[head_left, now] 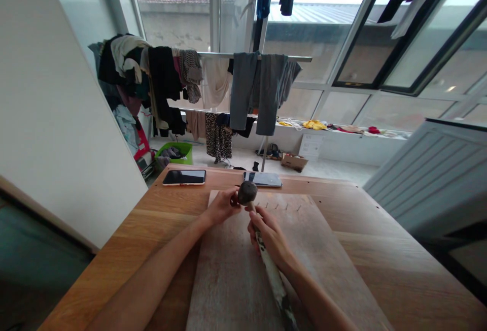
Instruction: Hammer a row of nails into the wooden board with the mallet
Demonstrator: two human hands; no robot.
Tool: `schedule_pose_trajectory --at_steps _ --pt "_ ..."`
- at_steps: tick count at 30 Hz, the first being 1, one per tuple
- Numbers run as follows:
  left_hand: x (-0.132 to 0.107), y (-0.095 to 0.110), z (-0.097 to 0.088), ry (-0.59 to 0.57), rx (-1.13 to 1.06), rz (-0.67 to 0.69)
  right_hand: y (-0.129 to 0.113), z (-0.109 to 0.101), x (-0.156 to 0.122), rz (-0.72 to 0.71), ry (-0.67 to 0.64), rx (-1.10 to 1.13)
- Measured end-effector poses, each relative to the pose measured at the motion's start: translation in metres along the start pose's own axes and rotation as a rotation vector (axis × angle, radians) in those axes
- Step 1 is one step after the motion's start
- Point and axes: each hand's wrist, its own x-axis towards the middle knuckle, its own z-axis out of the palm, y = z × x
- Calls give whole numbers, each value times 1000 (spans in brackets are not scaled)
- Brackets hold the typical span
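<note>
My right hand (268, 232) is wrapped round the long, paint-worn handle of a hammer (247, 193), gripping it close below the dark, rounded head. The handle slants back toward me at the lower right. Just left of the head, my left hand (224, 206) is closed in a pinch near the far edge of a wooden board (228, 270). The hammer head partly covers its fingertips, so what they hold cannot be made out. To the right of the head, several thin nails (286, 207) stand in a row along the board's far end.
Under the board is a wooden table (365, 219). Two phones lie at its far edge, a dark-screened phone (184, 177) at left and another phone (263, 179) behind the hammer. Beyond stand a loaded clothes rack (213, 56), a green basket (186, 152) and a cardboard box (294, 162).
</note>
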Motion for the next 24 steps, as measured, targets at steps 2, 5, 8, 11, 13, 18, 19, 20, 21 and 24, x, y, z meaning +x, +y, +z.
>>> schedule_pose_trajectory --at_steps 2,5,8,11,13,18,19,20,21,24 --pt "0 -2 1 2 11 3 0 -1 1 6 -7 17" --pt "0 -6 1 -12 -11 8 0 -2 2 36 -28 61" --pt "0 -4 -2 -22 -21 2 -4 -6 3 7 3 140" --pt "0 14 -8 42 97 16 -10 -11 2 -69 103 211" --pt "-3 37 -11 -20 205 81 -15 -16 2 -104 190 247" --pt "-19 91 -3 -558 438 272 -21 -28 1 -136 315 327" --pt "-22 97 1 -610 491 280 -21 -29 2 -137 319 334" --pt "-25 99 5 -643 539 287 -21 -31 2 -141 324 335" --pt "-28 100 8 -661 582 295 -21 -32 2 -145 330 332" --pt "-30 98 15 -675 656 316 -19 -32 3 -158 341 317"
